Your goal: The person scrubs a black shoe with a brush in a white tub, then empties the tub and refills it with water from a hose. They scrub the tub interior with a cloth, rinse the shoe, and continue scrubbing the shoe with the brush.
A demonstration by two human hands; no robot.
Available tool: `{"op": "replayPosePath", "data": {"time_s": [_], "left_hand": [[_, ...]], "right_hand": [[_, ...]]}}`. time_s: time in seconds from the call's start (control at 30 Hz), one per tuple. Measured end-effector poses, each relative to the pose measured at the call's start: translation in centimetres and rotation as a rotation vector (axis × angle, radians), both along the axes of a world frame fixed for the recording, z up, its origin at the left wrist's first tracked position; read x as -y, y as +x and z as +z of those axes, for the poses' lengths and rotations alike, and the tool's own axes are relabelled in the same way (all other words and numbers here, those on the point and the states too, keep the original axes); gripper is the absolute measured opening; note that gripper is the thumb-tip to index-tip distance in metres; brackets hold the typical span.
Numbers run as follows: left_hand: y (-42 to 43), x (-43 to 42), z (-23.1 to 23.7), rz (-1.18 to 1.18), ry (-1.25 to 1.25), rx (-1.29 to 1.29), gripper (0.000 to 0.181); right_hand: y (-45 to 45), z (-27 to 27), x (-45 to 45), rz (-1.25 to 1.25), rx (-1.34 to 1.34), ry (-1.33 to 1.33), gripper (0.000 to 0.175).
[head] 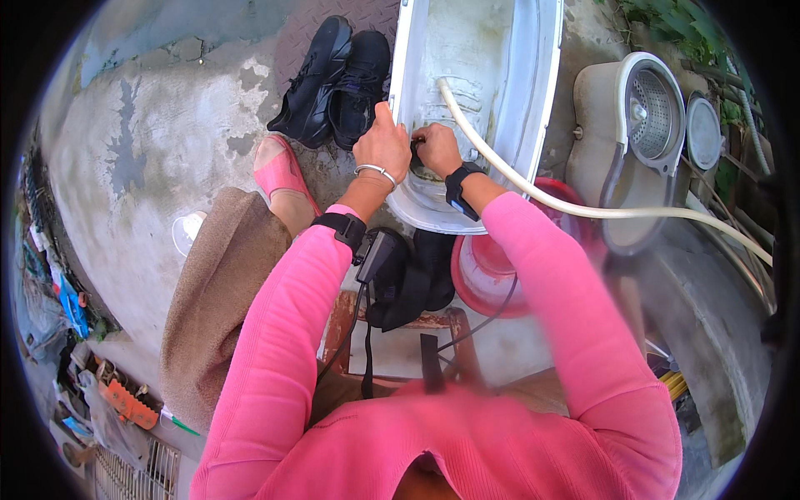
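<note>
A long white tub [420,56] with a stained inner floor lies before me. My left hand [382,145] is closed at its left rim, thumb pointing away from me; a silver bangle circles that wrist. Just inside the near end, my right hand [439,150] has its fingers curled around a small dark object [415,160], mostly hidden by the hand, so its kind is unclear. A cream hose [500,172] runs into the tub past my right wrist, its end over the tub floor. Beyond my left hand stand a black shoe [319,81] and another black shoe [361,84].
Right of the tub stands a beige spin mop bucket [590,112] with a perforated basket [650,112]. A red-and-white plastic bucket [487,269] sits below my right forearm. More black footwear [434,269] lies near a wooden stool [461,337]. My foot wears a pink slipper [275,178].
</note>
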State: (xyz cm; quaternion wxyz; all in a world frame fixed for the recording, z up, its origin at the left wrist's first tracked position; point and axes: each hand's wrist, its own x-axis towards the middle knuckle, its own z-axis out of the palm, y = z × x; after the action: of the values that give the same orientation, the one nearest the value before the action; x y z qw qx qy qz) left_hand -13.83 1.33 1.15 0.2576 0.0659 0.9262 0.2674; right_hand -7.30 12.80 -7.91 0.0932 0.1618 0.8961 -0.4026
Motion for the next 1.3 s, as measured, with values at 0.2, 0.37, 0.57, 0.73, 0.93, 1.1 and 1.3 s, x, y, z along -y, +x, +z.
{"op": "replayPosePath", "data": {"time_s": [0.2,0.37,0.57,0.73,0.93,1.1,1.3], "left_hand": [[0.0,-0.1,0.0,0.005,-0.029,0.014,0.035],[-0.3,-0.2,0.3,-0.039,-0.069,0.051,0.032],[0.0,-0.4,0.1,-0.014,-0.055,0.022,0.032],[-0.1,-0.4,-0.2,-0.001,-0.044,0.025,0.034],[0.2,-0.4,-0.5,-0.004,-0.04,0.044,0.034],[-0.3,-0.2,-0.2,-0.007,-0.05,0.058,0.04],[-0.5,-1.8,2.6,-0.244,-0.091,-0.459,0.064]], "right_hand": [[2.1,0.8,0.2,0.421,0.456,0.041,0.014],[2.6,2.0,-3.8,0.525,0.6,0.354,0.015],[1.3,2.3,-1.8,0.531,0.721,0.272,0.02],[-0.2,0.0,1.4,-0.369,0.675,-0.326,0.018],[1.8,-2.1,1.1,-0.432,0.491,-0.37,0.006],[3.0,0.4,-1.9,0.391,0.644,0.003,0.021],[3.6,7.2,-4.9,0.528,0.755,0.19,0.021]]}}
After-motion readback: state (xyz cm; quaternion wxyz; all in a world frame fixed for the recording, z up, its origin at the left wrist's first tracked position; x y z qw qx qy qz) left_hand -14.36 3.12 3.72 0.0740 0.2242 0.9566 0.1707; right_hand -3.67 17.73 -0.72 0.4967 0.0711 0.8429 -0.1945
